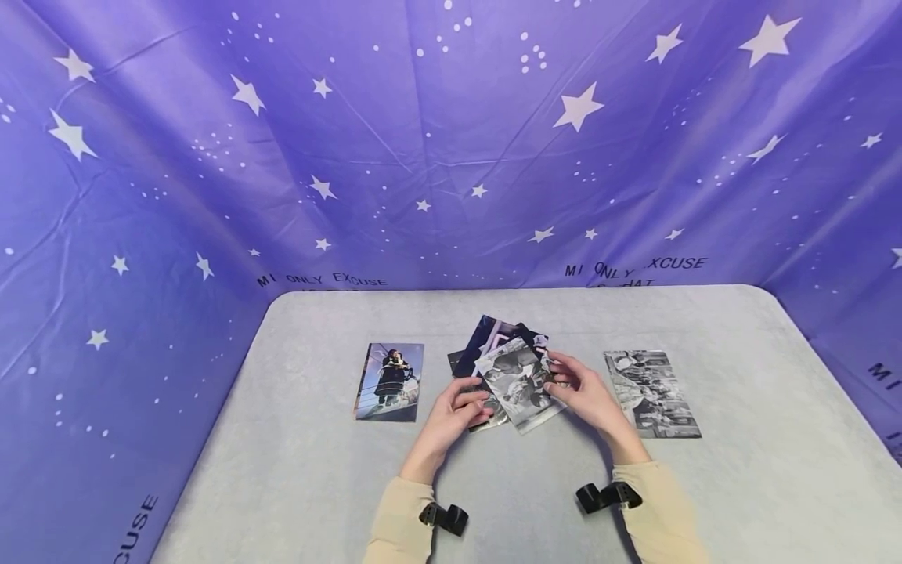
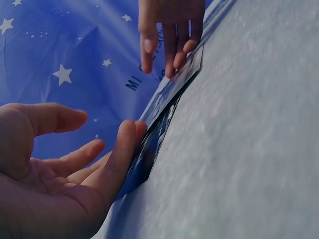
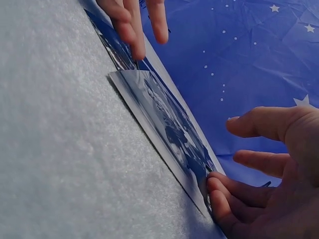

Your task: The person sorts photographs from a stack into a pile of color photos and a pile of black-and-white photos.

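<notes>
In the head view a loose, fanned pile of photos lies mid-table. Its top black-and-white photo (image 1: 517, 380) is tilted and covers parts of the others. Behind it shows a dark blue photo (image 1: 474, 352) with a pink shape. My left hand (image 1: 449, 417) touches the pile's left side; in the left wrist view its fingers are relaxed, its thumb apart from the photos. At the pile's right side is my right hand (image 1: 583, 392). Its lower fingers (image 3: 234, 199) rest against the photo edge in the right wrist view, thumb and index finger spread away.
Left of the pile lies a colour photo (image 1: 390, 384) of figures at a ship's railing, with another edge peeking out under it. A black-and-white crowd photo (image 1: 658, 395) lies to the right, partly behind my right wrist. A purple starry cloth (image 1: 423, 117) hangs around the grey table (image 1: 521, 501).
</notes>
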`<move>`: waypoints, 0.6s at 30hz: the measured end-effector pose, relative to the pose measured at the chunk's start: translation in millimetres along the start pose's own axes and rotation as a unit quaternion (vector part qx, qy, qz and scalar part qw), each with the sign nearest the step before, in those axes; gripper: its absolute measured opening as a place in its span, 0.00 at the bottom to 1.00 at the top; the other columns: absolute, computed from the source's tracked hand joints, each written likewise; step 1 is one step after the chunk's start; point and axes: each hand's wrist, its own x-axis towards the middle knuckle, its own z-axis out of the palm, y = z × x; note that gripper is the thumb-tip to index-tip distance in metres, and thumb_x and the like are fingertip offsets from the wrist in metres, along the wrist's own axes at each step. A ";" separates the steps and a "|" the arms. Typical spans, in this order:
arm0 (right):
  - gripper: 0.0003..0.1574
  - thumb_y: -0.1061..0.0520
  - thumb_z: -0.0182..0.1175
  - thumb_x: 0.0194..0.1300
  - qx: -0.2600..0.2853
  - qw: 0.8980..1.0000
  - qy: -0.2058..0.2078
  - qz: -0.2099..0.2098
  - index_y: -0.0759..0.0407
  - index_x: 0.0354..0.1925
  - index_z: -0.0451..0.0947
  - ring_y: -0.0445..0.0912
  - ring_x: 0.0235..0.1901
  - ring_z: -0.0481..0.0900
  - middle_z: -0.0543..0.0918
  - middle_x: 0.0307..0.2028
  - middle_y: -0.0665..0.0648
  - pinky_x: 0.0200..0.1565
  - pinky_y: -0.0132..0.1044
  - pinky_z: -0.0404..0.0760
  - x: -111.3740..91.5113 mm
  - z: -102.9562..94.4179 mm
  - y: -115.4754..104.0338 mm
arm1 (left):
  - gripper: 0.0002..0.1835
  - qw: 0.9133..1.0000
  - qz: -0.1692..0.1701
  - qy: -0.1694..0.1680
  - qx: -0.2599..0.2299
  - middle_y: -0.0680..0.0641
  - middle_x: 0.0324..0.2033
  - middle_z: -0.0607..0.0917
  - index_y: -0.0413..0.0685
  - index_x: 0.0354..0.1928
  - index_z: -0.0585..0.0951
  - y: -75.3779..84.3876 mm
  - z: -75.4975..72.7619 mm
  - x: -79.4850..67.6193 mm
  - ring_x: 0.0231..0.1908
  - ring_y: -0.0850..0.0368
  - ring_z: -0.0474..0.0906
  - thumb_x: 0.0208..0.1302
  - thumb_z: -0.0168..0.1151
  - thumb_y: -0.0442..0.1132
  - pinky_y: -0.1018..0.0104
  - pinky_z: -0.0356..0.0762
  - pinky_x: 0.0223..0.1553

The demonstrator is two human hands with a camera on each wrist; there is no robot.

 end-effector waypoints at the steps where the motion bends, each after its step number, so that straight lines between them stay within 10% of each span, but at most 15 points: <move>1: 0.37 0.69 0.62 0.59 0.006 1.000 -0.002 0.002 0.74 0.66 0.62 0.63 0.50 0.75 0.73 0.55 0.76 0.43 0.27 0.76 -0.4 0.8 -0.6 | 0.23 1.000 0.001 0.005 0.000 0.24 0.50 0.76 0.25 0.61 0.65 -0.4 1.4 0.3 0.43 0.40 0.82 0.64 0.50 0.21 0.62 0.80 0.45; 18: 0.37 0.71 0.61 0.58 0.052 0.999 0.000 0.015 0.76 0.65 0.62 0.39 0.35 0.76 0.74 0.54 0.76 0.37 0.27 0.76 -10.6 12.1 3.3 | 0.22 0.999 0.013 0.043 -0.002 0.26 0.53 0.76 0.25 0.59 0.67 -4.5 1.9 -1.1 0.49 0.44 0.79 0.62 0.52 0.23 0.59 0.78 0.50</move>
